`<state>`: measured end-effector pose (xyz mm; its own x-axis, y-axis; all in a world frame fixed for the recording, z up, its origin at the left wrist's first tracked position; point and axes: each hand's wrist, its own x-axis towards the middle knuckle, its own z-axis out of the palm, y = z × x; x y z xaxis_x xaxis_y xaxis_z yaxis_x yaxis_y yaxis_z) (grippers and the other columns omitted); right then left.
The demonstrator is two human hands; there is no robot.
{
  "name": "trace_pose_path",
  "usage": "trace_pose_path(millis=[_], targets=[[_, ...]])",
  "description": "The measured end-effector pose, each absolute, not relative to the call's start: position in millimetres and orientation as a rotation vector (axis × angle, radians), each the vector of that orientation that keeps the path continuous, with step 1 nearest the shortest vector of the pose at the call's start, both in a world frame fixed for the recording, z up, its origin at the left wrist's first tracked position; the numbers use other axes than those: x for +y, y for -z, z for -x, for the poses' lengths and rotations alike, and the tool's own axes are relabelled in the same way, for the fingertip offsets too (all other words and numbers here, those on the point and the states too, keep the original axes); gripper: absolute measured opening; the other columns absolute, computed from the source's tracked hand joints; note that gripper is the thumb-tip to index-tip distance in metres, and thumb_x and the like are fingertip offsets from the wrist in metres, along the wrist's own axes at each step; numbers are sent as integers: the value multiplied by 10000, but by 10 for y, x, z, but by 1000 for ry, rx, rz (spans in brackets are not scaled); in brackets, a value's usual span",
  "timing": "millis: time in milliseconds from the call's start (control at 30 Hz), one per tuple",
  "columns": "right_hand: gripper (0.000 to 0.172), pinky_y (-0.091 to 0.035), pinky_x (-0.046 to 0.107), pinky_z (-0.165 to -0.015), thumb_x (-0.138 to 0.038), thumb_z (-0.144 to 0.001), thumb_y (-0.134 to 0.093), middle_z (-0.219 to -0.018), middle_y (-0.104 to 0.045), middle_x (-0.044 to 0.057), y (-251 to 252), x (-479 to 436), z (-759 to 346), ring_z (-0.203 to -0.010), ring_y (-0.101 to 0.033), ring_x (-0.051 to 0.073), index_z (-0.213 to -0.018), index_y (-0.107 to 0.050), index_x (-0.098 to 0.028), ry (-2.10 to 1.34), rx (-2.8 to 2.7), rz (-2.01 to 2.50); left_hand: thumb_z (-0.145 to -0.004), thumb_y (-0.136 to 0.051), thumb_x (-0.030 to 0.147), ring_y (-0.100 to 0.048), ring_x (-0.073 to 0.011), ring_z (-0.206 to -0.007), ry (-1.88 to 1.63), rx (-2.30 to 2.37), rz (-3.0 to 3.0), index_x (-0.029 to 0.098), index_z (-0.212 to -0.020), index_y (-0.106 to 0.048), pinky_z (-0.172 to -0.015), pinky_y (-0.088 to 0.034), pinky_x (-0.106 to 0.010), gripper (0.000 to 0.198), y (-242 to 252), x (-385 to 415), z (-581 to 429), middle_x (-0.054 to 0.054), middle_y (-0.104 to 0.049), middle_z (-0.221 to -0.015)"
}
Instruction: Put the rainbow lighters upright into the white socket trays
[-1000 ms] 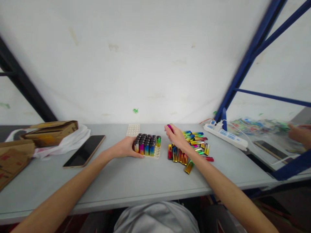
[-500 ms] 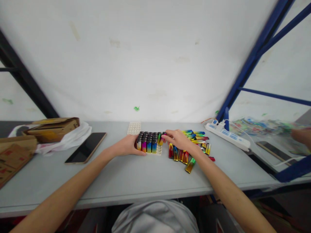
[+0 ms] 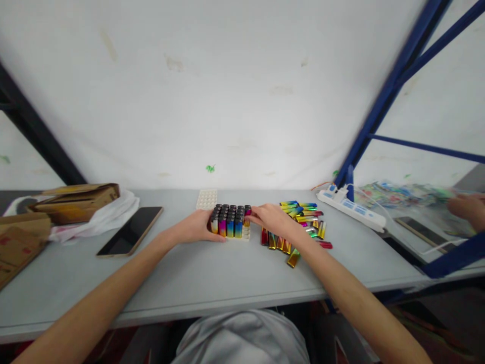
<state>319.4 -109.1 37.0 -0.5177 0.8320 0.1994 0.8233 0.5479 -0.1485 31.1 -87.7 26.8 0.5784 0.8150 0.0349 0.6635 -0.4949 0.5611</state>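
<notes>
Several lighters [image 3: 230, 226] with black tops and shiny coloured bodies stand upright in rows in a white holed tray [image 3: 246, 234]. My left hand [image 3: 196, 226] is wrapped round the left side of this block, its thumb along the front. At the block's right side, my right hand [image 3: 270, 216] pinches a lighter [image 3: 247, 211] that stands upright in the last column. The fingertips partly cover it, so how deep it sits cannot be told. Loose lighters [image 3: 281, 244] lie in a pile beneath and to the right of my right forearm.
A second white holed tray [image 3: 206, 198] lies behind the block. On the left are a phone [image 3: 131, 231], a white plastic bag [image 3: 113, 212] and cardboard boxes [image 3: 81, 202]. A power strip [image 3: 352, 210] lies on the right, near a blue frame [image 3: 375, 126]. Another person's hand [image 3: 468, 210] shows far right.
My right hand has moved the pinched lighter slightly left, against the standing rows, and it now looks more upright. My left hand stays on the block. The whole view has shifted a little.
</notes>
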Motion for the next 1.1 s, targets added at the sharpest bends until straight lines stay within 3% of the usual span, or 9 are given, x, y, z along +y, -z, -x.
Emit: trace_pose_path(millis=[133, 267, 367, 567, 733, 800, 933, 1100], targets=[[409, -476, 291, -769, -552, -1070, -516, -863, -757, 64, -381, -962, -3486, -785, -684, 204, -1036, -724, -202, -217, -2509, 1257, -651, -848, 658, -745, -302, -971, -417, 1170, -2341, 209, -1125, -687, -864, -583, -358, 673, -237, -851, -294, -33, -805, -1075], [265, -471, 369, -1053, -253, -1076, -510, -1192, -751, 163, -353, -711, -4046, -1117, -689, 253, -1157, -733, -133, 16, -2311, 1386, -659, -841, 675, -747, -307, -976, -397, 1179, -2359, 206, -1092, -684, -862, -581, -361, 657, -215, -829, -280, -43, -804, -1059], [292, -449, 409, -1140, -162, -987, -611, -1348, -700, 209, -272, -548, -4386, -1279, -647, 288, -1250, -727, -112, 34, -2261, 1603, -668, -845, 667, -745, -304, -990, -402, 1158, -2357, 210, -1107, -681, -867, -580, -354, 655, -216, -827, -277, -40, -801, -1077], [246, -517, 374, -1037, -159, -951, -626, -1204, -788, 152, -148, -409, -4537, -1117, -725, 282, -1120, -805, -155, -86, -2341, 1670, -672, -846, 661, -747, -297, -971, -406, 1166, -2356, 203, -1124, -681, -846, -584, -344, 664, -224, -833, -277, -43, -802, -1079], [196, -534, 340, -935, -269, -942, -664, -1068, -810, 129, -97, -375, -4460, -977, -722, 269, -996, -815, -157, -152, -2344, 1520, -676, -838, 673, -751, -306, -1003, -393, 1171, -2365, 202, -1131, -679, -866, -587, -345, 674, -214, -827, -273, -45, -802, -1087], [234, -525, 348, -934, -315, -974, -629, -1059, -799, 145, -86, -386, -4407, -980, -709, 273, -987, -794, -150, -125, -2284, 1464, -677, -839, 658, -751, -304, -1005, -396, 1177, -2366, 202, -1123, -684, -858, -589, -341, 656, -211, -827, -273, -47, -801, -1089], [360, -510, 341, -846, -393, -1060, -462, -935, -784, 101, -122, -457, -4246, -844, -688, 232, -1163, -725, -170, -149, -2076, 1371, -678, -847, 631, -750, -297, -989, -403, 1170, -2356, 201, -1119, -684, -841, -590, -337, 637, -216, -837, -278, -44, -802, -1077], [461, -470, 304, -712, -601, -957, -595, -905, -745, 66, -189, -547, -3959, -743, -616, 195, -1087, -749, -186, -411, -1809, 1199, -674, -850, 627, -748, -304, -1000, -403, 1179, -2353, 196, -1126, -668, -849, -586, -343, 650, -222, -844, -282, -47, -800, -1083]])
